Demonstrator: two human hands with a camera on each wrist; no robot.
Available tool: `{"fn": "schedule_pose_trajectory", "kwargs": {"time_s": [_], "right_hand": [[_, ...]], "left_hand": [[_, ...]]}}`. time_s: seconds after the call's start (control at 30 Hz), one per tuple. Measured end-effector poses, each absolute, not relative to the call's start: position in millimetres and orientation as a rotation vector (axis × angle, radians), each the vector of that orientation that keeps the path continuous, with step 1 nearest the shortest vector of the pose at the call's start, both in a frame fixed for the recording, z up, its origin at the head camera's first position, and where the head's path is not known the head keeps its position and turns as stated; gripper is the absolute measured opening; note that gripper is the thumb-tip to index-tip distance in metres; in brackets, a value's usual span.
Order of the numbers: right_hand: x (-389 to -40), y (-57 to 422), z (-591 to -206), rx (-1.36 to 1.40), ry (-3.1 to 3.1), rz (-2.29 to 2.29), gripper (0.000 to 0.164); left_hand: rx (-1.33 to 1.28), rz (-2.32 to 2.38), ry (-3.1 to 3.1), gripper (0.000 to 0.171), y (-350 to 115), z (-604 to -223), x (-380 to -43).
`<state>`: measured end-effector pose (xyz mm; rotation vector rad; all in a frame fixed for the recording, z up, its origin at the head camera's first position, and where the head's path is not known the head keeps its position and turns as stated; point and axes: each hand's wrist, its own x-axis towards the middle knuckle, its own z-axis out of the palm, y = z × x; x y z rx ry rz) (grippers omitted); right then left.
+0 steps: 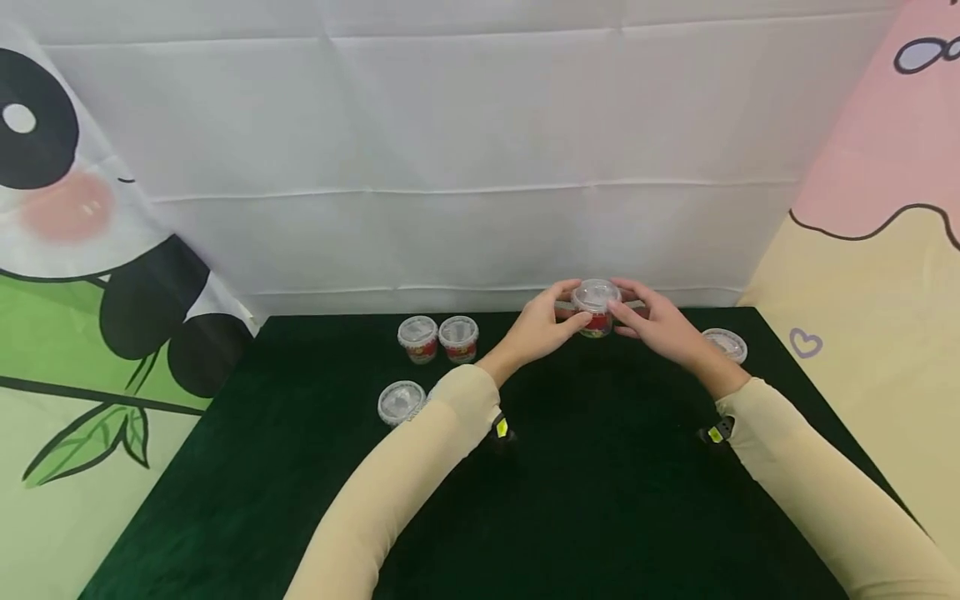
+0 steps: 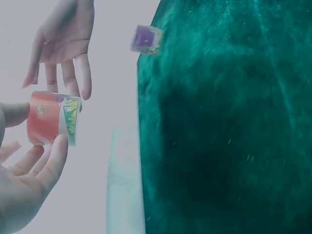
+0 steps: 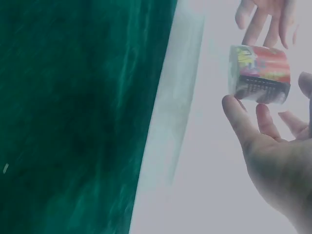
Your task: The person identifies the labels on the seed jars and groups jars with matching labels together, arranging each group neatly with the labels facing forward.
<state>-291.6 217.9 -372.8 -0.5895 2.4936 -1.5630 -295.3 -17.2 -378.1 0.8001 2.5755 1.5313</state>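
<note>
Aloft, cup near table's far edge

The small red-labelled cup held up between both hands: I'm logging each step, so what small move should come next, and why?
Probably lower the cup to the green table. Both the left hand and the right hand pinch it in the air near the far edge, its clear lid seemingly on, and two lidded cups already stand on the table to the left.
</note>
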Motion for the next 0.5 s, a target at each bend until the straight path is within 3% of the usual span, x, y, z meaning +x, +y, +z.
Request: {"fn": "schedule_pose_trajectory", "kwargs": {"time_s": [0.5], "right_hand": [[-272.1,160.3,-342.5,-0.677,2.287,-1.730,0.061]], "left_hand": [[0.753,1.686,2.480,0.053,-82.8,-333.8,-260.3]]}}
